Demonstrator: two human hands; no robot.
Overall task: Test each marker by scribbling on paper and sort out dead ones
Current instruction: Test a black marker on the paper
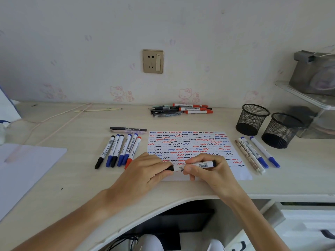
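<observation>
**Both hands gripping one black marker over the scribble sheet**

A white-barrelled black marker (194,166) is lying roughly level above the near edge of the paper (192,142), barcode facing up. The left hand (146,171) is wrapping its fingers around the marker's left end, where the black cap end is showing. The right hand (206,171) is pinching the barrel with curled fingers and thumb, black tail end sticking out to the right. Cannot tell whether the cap is on or coming off.

The paper is sitting flat on the desk (72,178) and is carrying rows of red, blue and black squiggles, with a blank strip along its near edge.

Just left of the paper, a row of six markers (118,151) is lying side by side, caps pointing near: black, blue, black, blue, blue, red. Just beyond that row, two pens (128,130) are lying crosswise. Right of the paper, a group of four pens and markers (257,154) is lying slanted, three with blue caps. At the far edge of the desk, a pile of red markers and dark pens (181,109) is resting near the wall.

Two black mesh pen cups (266,124) are standing at the far right, close together. A wall socket (153,61) is showing above the pile. Loose white sheets (23,163) are lying at the left.
</observation>
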